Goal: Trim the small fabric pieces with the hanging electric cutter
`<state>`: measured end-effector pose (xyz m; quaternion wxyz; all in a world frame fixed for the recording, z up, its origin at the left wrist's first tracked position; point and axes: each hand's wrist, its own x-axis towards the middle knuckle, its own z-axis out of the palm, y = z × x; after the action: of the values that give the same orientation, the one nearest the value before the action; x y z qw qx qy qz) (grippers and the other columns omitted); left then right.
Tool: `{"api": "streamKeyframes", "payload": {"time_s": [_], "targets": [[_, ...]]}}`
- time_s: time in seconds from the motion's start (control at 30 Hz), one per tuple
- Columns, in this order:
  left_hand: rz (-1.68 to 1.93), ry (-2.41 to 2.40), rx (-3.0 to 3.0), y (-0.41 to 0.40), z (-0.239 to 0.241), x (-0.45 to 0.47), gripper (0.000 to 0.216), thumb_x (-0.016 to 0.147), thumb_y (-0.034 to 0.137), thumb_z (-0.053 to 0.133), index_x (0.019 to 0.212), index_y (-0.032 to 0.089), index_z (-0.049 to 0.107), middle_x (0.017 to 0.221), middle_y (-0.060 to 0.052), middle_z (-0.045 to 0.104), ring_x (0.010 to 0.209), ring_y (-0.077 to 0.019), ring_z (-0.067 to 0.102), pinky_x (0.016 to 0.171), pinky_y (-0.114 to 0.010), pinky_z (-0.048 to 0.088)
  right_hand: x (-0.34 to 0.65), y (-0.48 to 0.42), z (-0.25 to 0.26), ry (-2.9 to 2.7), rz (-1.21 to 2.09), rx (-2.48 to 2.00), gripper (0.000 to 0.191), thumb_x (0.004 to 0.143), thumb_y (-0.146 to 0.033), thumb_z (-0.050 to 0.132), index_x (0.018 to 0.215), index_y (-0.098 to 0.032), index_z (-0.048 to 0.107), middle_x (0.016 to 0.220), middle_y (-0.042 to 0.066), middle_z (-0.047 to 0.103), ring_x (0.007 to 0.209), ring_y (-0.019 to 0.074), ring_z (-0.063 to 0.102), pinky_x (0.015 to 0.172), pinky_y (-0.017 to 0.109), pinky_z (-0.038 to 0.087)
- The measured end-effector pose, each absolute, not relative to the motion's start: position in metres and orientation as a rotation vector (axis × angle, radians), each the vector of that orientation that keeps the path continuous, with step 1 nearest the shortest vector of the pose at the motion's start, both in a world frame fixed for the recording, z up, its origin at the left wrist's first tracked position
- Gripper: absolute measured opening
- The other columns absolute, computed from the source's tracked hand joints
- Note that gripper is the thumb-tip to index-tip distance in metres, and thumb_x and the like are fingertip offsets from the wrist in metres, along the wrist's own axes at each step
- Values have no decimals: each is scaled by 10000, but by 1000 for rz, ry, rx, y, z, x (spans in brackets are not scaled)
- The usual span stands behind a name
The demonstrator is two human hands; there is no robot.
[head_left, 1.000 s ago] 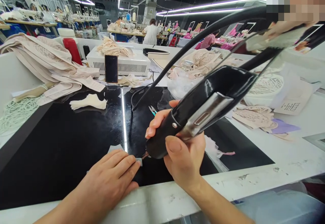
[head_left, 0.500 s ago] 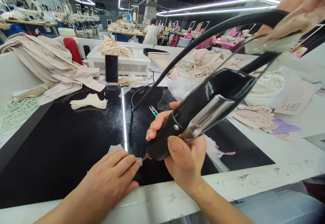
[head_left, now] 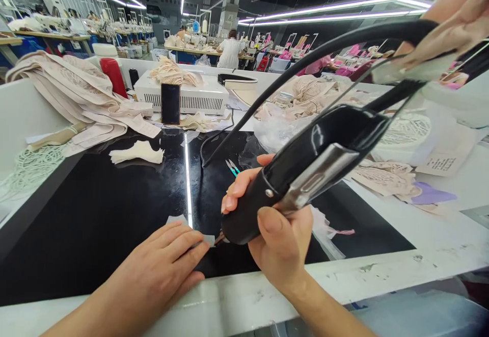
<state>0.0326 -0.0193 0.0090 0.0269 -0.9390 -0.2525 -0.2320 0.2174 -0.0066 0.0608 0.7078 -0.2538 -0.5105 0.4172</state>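
Note:
My right hand (head_left: 282, 237) is wrapped around a bulky black corded hand tool (head_left: 301, 158) with a long metal lever along its side. The tool tilts down to the left, and its narrow metal tip (head_left: 219, 238) meets the end of a small grey strip (head_left: 208, 240). My left hand (head_left: 171, 255) lies palm down with its fingers extended, pressing this strip to the black mat (head_left: 95, 230). Another pale grey corner (head_left: 176, 219) shows past the knuckles; most of the material is hidden under the hand. Thread snips (head_left: 232, 167) with teal handles lie just behind the tool.
A thick black cord (head_left: 275, 84) arches from the tool to a blurred beige bundle (head_left: 454, 36) at upper right. Behind the mat stand a phone (head_left: 170, 103) and a white vented box (head_left: 204, 101). Beige fabric pieces (head_left: 87, 92) pile at left; a cream pad (head_left: 137, 153) lies on the mat.
The whole view has shifted slightly. My left hand has slid a little to the left relative to the strip, whose end shows more. The tool tip stays at the strip.

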Motion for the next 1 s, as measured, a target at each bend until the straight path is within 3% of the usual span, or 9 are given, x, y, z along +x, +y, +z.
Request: {"api": "streamKeyframes", "payload": {"time_s": [0.1,0.3,0.47,0.73,1.0], "targets": [[-717,-897,-2902,-19,14,10,303,1038,340,454,1258,206,614,1194,-28,691,1124,-170,635,1112,-355,443,212,-5,63,-1116,962,-498,376,826,-372,773,1104,-276,540,858,-27,642,657,128,610,562,267,532],[-674,-1376,-2866,-29,8,-38,299,982,388,559,1245,251,599,1220,-30,649,1085,-176,645,950,-293,551,181,-3,69,-1096,1113,-446,362,792,-365,812,997,-260,533,841,-22,647,639,110,605,586,260,537],[-734,-1558,-2868,-37,-2,-43,243,957,332,599,1188,265,623,1214,-40,633,1109,-198,621,949,-335,546,155,-1,70,-1111,1173,-405,410,768,-394,829,1019,-271,529,819,-36,643,654,105,607,607,250,550],[-902,-1663,-2877,-35,-2,-36,114,977,243,549,1041,227,642,1169,-62,639,1091,-198,619,943,-340,538,132,5,60,-1144,1231,-349,350,829,-365,773,1049,-286,513,874,-32,626,680,102,605,624,247,542],[-844,-1480,-2864,-44,-5,-43,217,1010,223,483,1172,226,627,1190,-75,631,1091,-194,621,960,-357,552,127,8,57,-1146,1199,-338,309,843,-349,760,1025,-275,521,882,-26,619,667,101,598,592,242,538]]}}
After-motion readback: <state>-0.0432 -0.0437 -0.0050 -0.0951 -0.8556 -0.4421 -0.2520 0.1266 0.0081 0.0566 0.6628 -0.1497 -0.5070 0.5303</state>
